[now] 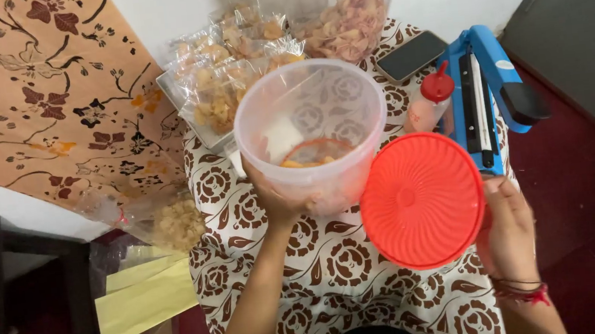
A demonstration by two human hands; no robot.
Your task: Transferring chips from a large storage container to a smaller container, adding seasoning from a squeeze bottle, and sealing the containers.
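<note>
The left hand (279, 198) cups the clear plastic tub (312, 132) from below at about seven o'clock, fingers wrapped round its base and tilting the mouth toward the camera. The tub is nearly empty — a few yellowish crisps and what may be a white packet lie at the bottom — so it should feel light, with thin walls that flex if squeezed. Best held low, as now, or by the stiffer rim.

The right hand (507, 230) pinches the red ribbed lid (422, 199) at its four o'clock edge; rigid, light, a little slick. It sits at the tub's four o'clock (above the flower-patterned cloth (337, 266)), with the blue heat sealer (485, 92) behind.
</note>
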